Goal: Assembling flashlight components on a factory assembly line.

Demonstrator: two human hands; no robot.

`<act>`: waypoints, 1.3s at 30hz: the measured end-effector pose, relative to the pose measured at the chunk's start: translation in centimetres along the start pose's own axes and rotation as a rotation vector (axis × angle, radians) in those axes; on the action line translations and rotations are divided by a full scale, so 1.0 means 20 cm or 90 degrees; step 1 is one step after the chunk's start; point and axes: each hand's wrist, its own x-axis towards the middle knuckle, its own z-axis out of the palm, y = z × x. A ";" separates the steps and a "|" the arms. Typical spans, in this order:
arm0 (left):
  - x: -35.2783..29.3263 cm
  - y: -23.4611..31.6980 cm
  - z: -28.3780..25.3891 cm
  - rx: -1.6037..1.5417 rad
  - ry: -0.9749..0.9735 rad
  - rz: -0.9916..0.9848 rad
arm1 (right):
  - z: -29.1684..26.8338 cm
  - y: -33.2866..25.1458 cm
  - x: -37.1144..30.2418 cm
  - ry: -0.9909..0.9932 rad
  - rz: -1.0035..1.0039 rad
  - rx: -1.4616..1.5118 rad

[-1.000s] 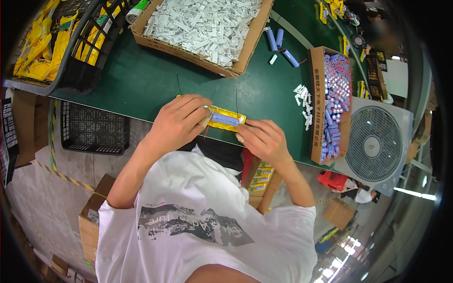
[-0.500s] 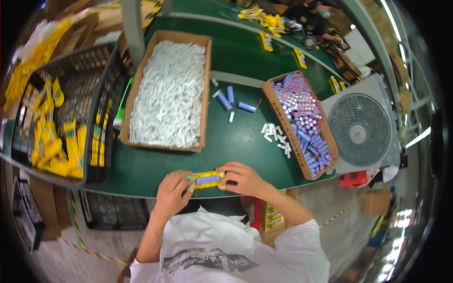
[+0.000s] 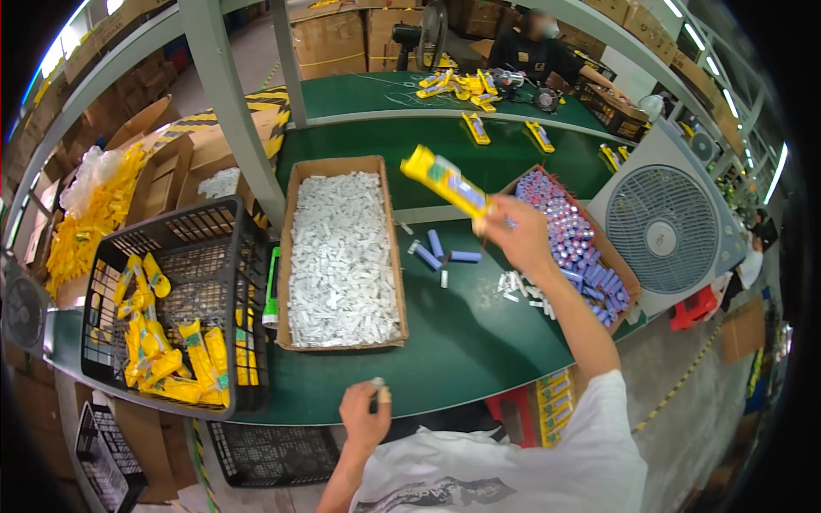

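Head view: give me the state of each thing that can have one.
Right hand: closed on the yellow casing
Yellow casing: raised, tilted, gripped at one end
Left hand: fingers curled, grip unclear
Black crate: open, partly filled
White-parts carton: open, well filled
Blue-cell carton: open, well filled
Loose blue cells: lying flat
Fan: upright, running or not unclear

White short-sleeved T-shirt (image 3: 556,466), grey print (image 3: 453,493)

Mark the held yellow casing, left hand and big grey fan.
Held yellow casing (image 3: 448,183): head view, mid-body.
Left hand (image 3: 361,417): head view, middle of hand.
Big grey fan (image 3: 661,238): head view, hub.
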 end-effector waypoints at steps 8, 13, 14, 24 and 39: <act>0.01 0.10 -0.19 0.143 -0.094 0.166 | 1.02 0.73 0.86 -0.047 0.227 -0.208; 0.08 0.16 -0.77 0.334 0.137 0.144 | 1.23 1.27 0.96 -0.026 0.246 -0.265; 0.15 0.21 -0.90 0.485 0.176 0.126 | 1.24 1.28 0.95 -0.025 0.265 -0.292; 1.48 -0.99 -1.56 0.632 0.004 -0.389 | 1.39 1.18 0.87 -0.137 0.269 -0.297; 1.73 -1.53 -1.81 0.440 0.155 -0.375 | 0.41 0.08 -0.07 -0.343 0.271 -0.012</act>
